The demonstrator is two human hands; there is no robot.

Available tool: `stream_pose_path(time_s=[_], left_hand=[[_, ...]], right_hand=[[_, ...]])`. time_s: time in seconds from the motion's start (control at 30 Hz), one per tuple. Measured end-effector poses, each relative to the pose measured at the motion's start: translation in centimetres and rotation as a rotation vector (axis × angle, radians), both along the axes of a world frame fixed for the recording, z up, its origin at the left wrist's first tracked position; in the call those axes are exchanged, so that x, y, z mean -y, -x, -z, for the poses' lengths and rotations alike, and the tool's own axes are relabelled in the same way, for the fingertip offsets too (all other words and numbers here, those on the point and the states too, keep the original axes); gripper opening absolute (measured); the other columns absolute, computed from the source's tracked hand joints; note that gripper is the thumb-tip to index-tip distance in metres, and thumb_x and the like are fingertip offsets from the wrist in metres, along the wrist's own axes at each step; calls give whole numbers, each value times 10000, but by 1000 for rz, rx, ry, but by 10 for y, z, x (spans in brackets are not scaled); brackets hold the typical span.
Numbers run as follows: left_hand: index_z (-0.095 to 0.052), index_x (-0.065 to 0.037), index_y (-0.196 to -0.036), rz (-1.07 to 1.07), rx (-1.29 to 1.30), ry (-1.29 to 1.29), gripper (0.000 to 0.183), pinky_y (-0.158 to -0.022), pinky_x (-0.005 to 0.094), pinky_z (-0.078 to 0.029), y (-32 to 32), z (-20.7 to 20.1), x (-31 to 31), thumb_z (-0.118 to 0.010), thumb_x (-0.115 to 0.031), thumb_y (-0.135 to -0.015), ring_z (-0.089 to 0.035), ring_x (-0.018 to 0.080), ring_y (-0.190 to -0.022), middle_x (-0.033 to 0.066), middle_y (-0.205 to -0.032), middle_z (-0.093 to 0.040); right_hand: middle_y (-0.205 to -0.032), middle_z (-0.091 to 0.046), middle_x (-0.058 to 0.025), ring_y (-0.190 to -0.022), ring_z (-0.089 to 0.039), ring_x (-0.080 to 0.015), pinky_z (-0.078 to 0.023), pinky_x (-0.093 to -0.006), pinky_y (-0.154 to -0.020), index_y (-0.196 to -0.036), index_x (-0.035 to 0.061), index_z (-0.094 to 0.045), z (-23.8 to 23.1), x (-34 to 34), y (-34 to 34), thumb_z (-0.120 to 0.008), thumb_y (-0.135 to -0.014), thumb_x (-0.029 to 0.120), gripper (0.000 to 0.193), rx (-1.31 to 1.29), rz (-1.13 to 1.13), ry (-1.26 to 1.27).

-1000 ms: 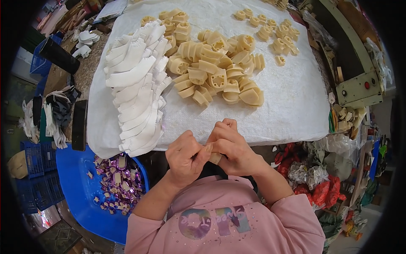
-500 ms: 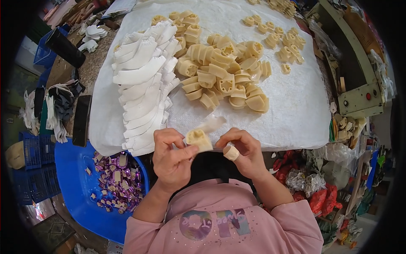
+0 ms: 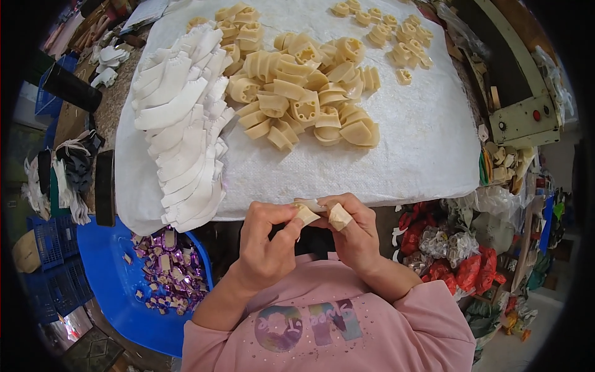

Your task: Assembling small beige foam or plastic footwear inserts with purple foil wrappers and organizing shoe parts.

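Observation:
Just beyond the pink shirt, both my hands are close together at the table's near edge. Finger and thumb of my left hand (image 3: 268, 243) pinch a small cream rubbery piece (image 3: 307, 215). My right hand (image 3: 354, 239) is closed at the far end of it, where a pale strip (image 3: 312, 203) runs between the hands. A cream wrap (image 3: 339, 217) covers my right thumb. What the right fingertips grip is partly hidden. Ahead lies a heap of cream rubbery pieces (image 3: 305, 110), some with holes. Overlapping white curved strips (image 3: 176, 118) form a long stack left of it.
A white woven sheet (image 3: 427, 149) covers the table. Smaller cream pieces (image 3: 409, 46) lie far right. A blue tub (image 3: 105, 273) with purple, shiny pieces (image 3: 167, 260) stands lower left. Right are a green metal machine (image 3: 527, 127) and red plastic bags (image 3: 477, 270). A black phone (image 3: 105, 186) lies left.
My right hand has moved left and my left hand right, bringing them together at the cream piece. The pale strip that swung out beyond it is now between my hands. The view has shifted slightly.

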State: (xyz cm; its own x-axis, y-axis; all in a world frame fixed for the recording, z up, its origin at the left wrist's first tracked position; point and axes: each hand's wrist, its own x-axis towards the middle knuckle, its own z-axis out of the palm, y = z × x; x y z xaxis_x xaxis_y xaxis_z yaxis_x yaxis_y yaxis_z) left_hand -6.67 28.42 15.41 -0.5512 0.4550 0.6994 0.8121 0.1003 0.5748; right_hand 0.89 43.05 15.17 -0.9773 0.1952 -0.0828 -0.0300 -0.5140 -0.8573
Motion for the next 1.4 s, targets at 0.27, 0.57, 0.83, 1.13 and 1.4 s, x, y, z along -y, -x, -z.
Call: stream_pose_path(time_s=[0.27, 0.57, 0.83, 1.13, 1.4], left_hand=[[-571, 5, -790, -96, -161, 325, 148, -535, 318, -407, -3, -7, -7, -646, 44, -668, -523, 241, -669, 108, -845, -546], [-519, -10, -781, 113, 436, -173, 239, -673, 333, -517, 0, 7, 1, -638, 164, -669, -632, 284, -813, 167, -931, -616], [-486, 1, -762, 171, 257, -84, 262, -670, 331, -515, 0, 4, -1, -641, 178, -645, -631, 290, -802, 173, -926, -622], [-569, 25, -897, 104, 508, -239, 134, -684, 273, -492, -2, 8, -4, -634, 78, -793, -598, 213, -788, 163, -959, -627], [-569, 45, -941, 95, 898, -360, 130, -813, 271, -486, -8, 9, -9, -647, 11, -843, -601, 153, -899, 150, -995, -628]], right_hand=[[-1093, -634, -196, -946, -656, -293, -517, -341, -823, -1130, -26, -541, -14, -5, 12, -425, -966, 120, 248, -46, -112, -785], [-1054, -645, -138, -1011, -619, -214, -507, -320, -853, -1296, -2, -445, -2, -42, 33, -605, -906, 194, 465, 143, -261, -119], [-936, -633, -98, -908, -600, -125, -518, -268, -778, -1222, 9, -507, -5, -42, 46, -725, -784, 59, 492, 114, -519, -205], [-970, -646, -100, -899, -597, -136, -494, -267, -786, -1304, 25, -457, 13, -34, 45, -569, -928, 174, 420, -24, -318, -312], [-1053, -512, -88, -1036, -439, -224, -373, -332, -902, -1020, 61, -578, 9, -20, 40, -579, -885, 107, 142, -304, -120, -650]])
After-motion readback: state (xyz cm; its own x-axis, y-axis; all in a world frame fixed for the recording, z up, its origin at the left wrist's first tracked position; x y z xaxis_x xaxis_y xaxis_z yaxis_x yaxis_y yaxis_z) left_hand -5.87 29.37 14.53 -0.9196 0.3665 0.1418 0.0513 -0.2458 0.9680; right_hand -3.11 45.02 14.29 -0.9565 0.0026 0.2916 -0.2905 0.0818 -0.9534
